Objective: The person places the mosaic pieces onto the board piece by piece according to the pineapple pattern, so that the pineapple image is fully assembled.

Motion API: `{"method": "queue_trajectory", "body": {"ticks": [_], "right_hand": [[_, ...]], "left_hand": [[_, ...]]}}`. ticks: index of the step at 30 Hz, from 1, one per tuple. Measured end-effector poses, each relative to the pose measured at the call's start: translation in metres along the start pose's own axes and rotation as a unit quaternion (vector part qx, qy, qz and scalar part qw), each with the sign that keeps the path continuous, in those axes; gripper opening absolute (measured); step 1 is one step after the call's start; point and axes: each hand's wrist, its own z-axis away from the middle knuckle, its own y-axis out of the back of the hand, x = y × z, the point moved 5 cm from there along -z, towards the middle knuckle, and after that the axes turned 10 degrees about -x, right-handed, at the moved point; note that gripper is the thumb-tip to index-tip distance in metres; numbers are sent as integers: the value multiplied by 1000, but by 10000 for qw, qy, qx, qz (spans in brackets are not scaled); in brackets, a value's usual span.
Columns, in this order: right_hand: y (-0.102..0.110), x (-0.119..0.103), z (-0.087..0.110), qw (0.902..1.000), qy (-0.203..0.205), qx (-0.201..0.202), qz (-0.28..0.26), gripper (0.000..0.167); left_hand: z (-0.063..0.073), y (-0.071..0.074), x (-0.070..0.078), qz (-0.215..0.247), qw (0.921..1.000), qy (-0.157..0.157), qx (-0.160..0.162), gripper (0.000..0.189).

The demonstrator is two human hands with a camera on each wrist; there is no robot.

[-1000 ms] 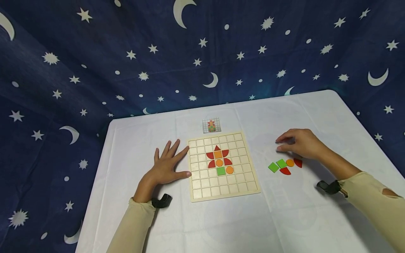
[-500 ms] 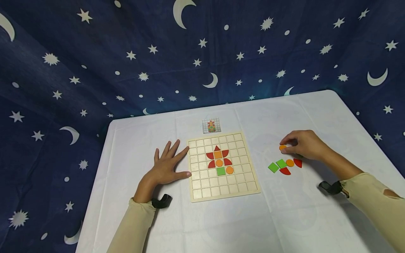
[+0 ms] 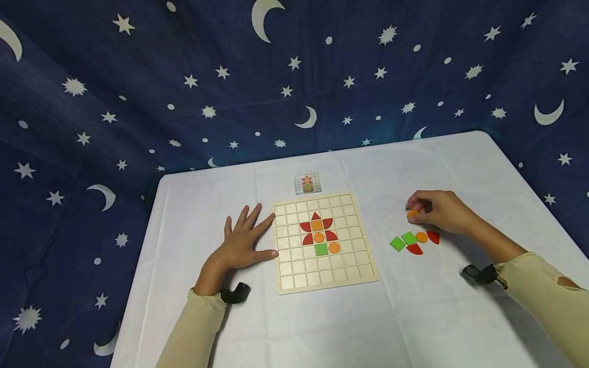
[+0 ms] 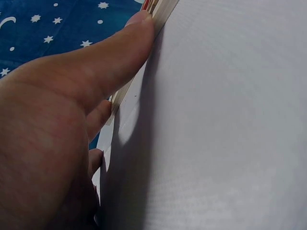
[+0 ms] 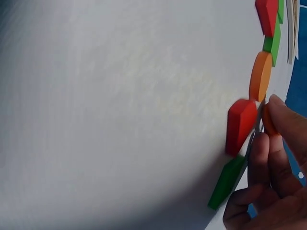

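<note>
A pale wooden grid board [image 3: 303,280] lies mid-table, bearing red, orange and green tiles around its centre. My left hand [image 3: 239,245] is spread flat beside it, with thumb and index fingertips at the board's left edge. In the left wrist view the thumb [image 4: 115,57] lies against that edge. Over on the right, my right hand [image 3: 444,208] pinches an orange round tile [image 3: 412,214] between thumb and fingers. Below that hand lie two green square tiles [image 3: 398,244], another orange round tile [image 3: 421,237] and two red quarter-round tiles [image 3: 415,249].
A small pattern card [image 3: 308,183] with a matching grid lies just beyond the board. In the right wrist view a green tile [image 5: 228,182] sits near my fingers, hidden in the head view. A starry dark-blue cloth [image 3: 257,92] hangs behind the white-covered table [image 3: 322,327].
My right hand has taken hold of an orange round tile and shifted slightly right and nearer. The left hand and the board have stayed still.
</note>
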Motion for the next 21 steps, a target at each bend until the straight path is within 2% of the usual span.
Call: {"method": "queue_trajectory", "body": {"ticks": [6, 16, 21], "right_hand": [[-4, -9, -2, 9993, 175, 127, -318, 24], [-21, -35, -14, 9952, 551, -105, -797, 24], [-33, -47, -20, 9909, 397, -380, -1227, 23]], "left_hand": [[1, 0, 0, -14, 10000, 4, 6, 98], [-1, 1, 0, -38, 10000, 39, -3, 98], [-1, 1, 0, -14, 10000, 36, -20, 98]]}}
